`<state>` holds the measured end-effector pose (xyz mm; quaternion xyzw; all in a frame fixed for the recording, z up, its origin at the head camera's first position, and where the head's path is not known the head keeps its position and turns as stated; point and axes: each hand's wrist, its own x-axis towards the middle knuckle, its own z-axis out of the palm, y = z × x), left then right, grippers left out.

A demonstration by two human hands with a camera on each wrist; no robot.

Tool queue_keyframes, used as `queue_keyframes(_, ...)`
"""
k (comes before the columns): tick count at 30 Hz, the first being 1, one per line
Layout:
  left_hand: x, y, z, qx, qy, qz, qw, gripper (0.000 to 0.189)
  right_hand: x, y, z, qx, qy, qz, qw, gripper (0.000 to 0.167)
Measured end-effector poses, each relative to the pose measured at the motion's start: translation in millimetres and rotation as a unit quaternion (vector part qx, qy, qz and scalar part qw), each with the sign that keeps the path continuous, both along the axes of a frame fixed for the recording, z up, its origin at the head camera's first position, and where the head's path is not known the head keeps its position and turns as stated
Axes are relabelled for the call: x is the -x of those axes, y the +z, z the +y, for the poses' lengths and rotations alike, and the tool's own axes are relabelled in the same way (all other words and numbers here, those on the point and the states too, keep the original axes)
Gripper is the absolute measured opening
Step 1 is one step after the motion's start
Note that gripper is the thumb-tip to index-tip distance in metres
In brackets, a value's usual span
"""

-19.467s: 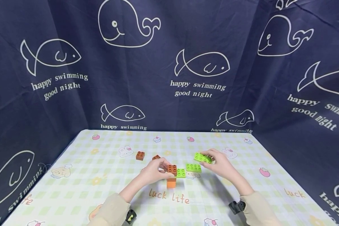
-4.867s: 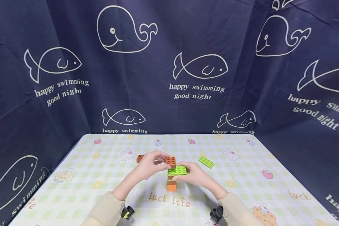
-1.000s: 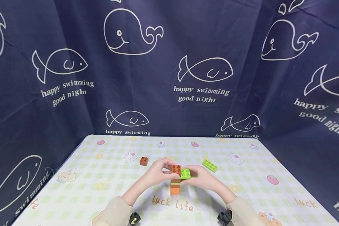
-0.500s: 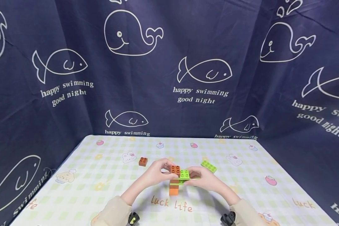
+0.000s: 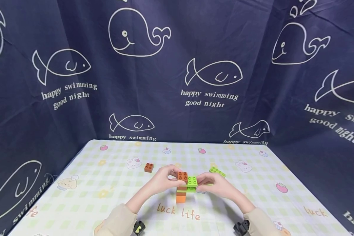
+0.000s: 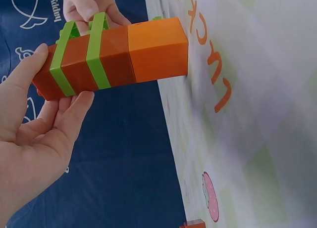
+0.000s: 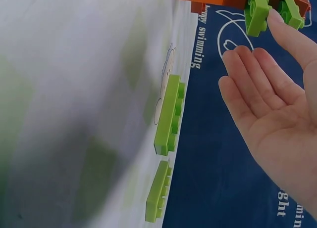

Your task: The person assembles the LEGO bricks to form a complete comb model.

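Note:
In the head view a tower of toy building bricks stands mid-table: an orange brick [image 5: 181,199] at its foot, then brown bricks layered with two lime-green plates. My left hand [image 5: 164,179] pinches the top brown brick [image 5: 182,176] between thumb and fingers, as the left wrist view confirms. The upper green plate [image 5: 192,181] and the lower green plate [image 5: 191,188] jut out to the right, a gap between them. Beside their free ends is my right hand [image 5: 214,185]. In the right wrist view its thumb tip overlaps the lower plate, and its other fingers [image 7: 262,84] extend straight.
A loose brown brick [image 5: 148,167] lies behind the left hand. Another green plate [image 5: 217,171] lies behind the right hand; the right wrist view shows it with a second loose plate [image 7: 170,114]. Dark blue fabric [image 5: 177,32] rises around the table.
Over the last second my right hand has drawn back right from the green plates, baring the lower one. The left hand keeps its grip. Since the oldest frame the tower has grown taller.

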<state>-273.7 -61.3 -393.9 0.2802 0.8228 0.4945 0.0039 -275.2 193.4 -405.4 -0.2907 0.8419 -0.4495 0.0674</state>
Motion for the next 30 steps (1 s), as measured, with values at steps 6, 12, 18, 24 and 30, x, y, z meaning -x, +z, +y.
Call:
queue_keyframes(6,-0.6,1.3,0.3,0.003,0.002,-0.004,1.0000,0.030,1.0,-1.0,6,0.003,-0.008,0.004,1.0000,0.036)
queue_keyframes(12,-1.4,1.2,0.6,0.010,0.011,-0.006,0.9999,0.030,2.7,-2.2,10,0.009,-0.027,0.000,0.9996,0.035)
queue_keyframes(18,-0.9,0.0,0.8,0.007,0.013,-0.004,0.9999,0.030,6.8,-7.1,14,-0.002,-0.047,0.014,0.9988,0.034)
queue_keyframes(24,-0.1,-1.4,0.6,0.010,0.013,-0.002,0.9999,0.030,10.8,-11.9,17,-0.018,-0.067,0.026,0.9973,0.035)
queue_keyframes(30,1.0,-2.6,0.6,0.012,0.014,-0.001,0.9998,0.031,14.4,-14.5,19,-0.028,-0.086,0.041,0.9951,0.039)
